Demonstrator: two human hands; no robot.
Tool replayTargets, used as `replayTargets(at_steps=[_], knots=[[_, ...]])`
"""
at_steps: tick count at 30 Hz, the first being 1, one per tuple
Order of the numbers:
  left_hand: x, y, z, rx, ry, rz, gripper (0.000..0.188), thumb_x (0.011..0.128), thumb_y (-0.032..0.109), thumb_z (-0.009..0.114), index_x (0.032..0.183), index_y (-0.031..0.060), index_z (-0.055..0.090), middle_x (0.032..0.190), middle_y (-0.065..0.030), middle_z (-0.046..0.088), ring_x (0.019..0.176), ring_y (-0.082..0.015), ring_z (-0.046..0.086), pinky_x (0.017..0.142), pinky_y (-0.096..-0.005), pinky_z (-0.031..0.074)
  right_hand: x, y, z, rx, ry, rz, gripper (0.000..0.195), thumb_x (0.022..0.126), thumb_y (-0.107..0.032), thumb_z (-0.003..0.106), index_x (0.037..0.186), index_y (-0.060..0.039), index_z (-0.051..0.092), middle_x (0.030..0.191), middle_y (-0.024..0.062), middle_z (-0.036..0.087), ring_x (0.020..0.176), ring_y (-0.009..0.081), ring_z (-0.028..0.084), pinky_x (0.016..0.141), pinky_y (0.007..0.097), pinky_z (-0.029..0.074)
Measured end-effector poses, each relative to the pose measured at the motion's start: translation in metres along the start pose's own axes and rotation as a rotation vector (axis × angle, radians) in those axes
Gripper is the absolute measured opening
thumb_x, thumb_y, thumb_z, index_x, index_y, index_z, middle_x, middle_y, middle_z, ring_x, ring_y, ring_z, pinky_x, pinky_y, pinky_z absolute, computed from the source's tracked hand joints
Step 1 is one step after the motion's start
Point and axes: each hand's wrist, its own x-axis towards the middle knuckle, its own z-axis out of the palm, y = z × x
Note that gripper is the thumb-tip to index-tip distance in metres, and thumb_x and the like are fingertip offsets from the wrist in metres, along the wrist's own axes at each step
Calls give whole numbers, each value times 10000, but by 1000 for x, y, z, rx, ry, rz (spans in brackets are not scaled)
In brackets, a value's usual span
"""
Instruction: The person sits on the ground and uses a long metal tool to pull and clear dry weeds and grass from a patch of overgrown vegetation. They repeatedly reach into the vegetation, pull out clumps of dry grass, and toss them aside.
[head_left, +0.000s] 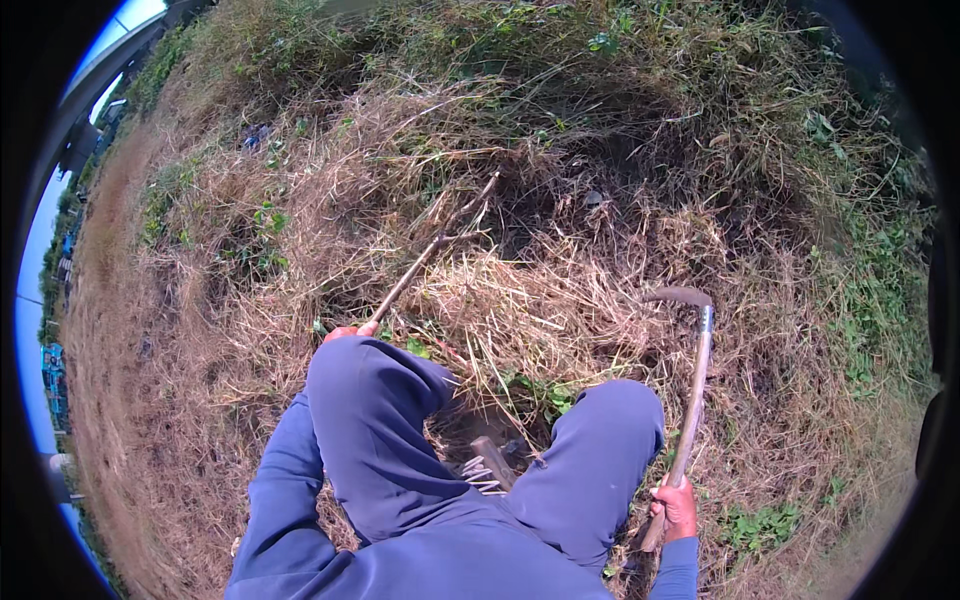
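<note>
My right hand (677, 508) grips the wooden handle of a sickle (694, 409) low down, near its butt end. The curved, rusty-brown blade (679, 295) points left, just over the dry grass. My left hand (352, 331) is mostly hidden behind my left knee; its fingers close around a forked wooden stick (411, 274). The fork of the stick reaches up and right into the grass. Between the two tools lies a heap of cut, straw-coloured grass (517, 307) in front of my knees.
Beneath me, between my legs, are a piece of wood (493, 459) and pale slats (478, 477), partly hidden. Taller green and dry grass (585, 52) stands ahead. Leafy weeds (761, 527) grow at the right. A small blue scrap (255, 136) lies upper left.
</note>
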Motion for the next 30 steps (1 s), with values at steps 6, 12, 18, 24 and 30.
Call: replayTargets(at_steps=[6, 12, 18, 24, 30], knots=[[-33, -65, -31, 82, 105, 260, 374, 874, 376, 609, 936, 13, 676, 894, -244, 682, 895, -437, 647, 755, -495, 503, 112, -36, 63, 25, -127, -242, 187, 753, 0, 634, 870, -72, 508, 686, 1, 518, 504, 105, 519, 403, 255, 425], [-83, -119, -18, -226, 168, 322, 320, 864, 292, 606, 967, -3, 677, 902, -263, 673, 875, -456, 648, 746, -502, 518, 155, -131, 157, -206, -277, -260, 188, 736, -18, 638, 864, -54, 505, 673, 18, 526, 512, 99, 520, 418, 245, 433], [-104, -31, -66, 358, 27, 238, 264, 875, 316, 605, 902, 70, 697, 790, -228, 669, 775, -447, 651, 669, -497, 520, 210, -172, 208, -253, -301, -314, 219, 742, -21, 630, 920, -38, 502, 672, 10, 516, 483, 97, 489, 417, 246, 428], [-77, -5, -87, 576, 258, 239, 351, 892, 436, 614, 752, 115, 598, 688, -172, 646, 672, -396, 650, 570, -500, 475, 231, -187, 257, -253, -327, -326, 259, 729, -14, 607, 961, -15, 492, 685, 17, 506, 484, 96, 477, 412, 249, 419], [-61, -31, -54, 557, 278, 164, 322, 887, 444, 618, 777, 142, 628, 683, -167, 647, 677, -388, 660, 575, -502, 483, 251, -175, 284, -256, -407, -243, 214, 743, -19, 631, 920, -9, 510, 686, 10, 509, 494, 97, 477, 446, 250, 432]])
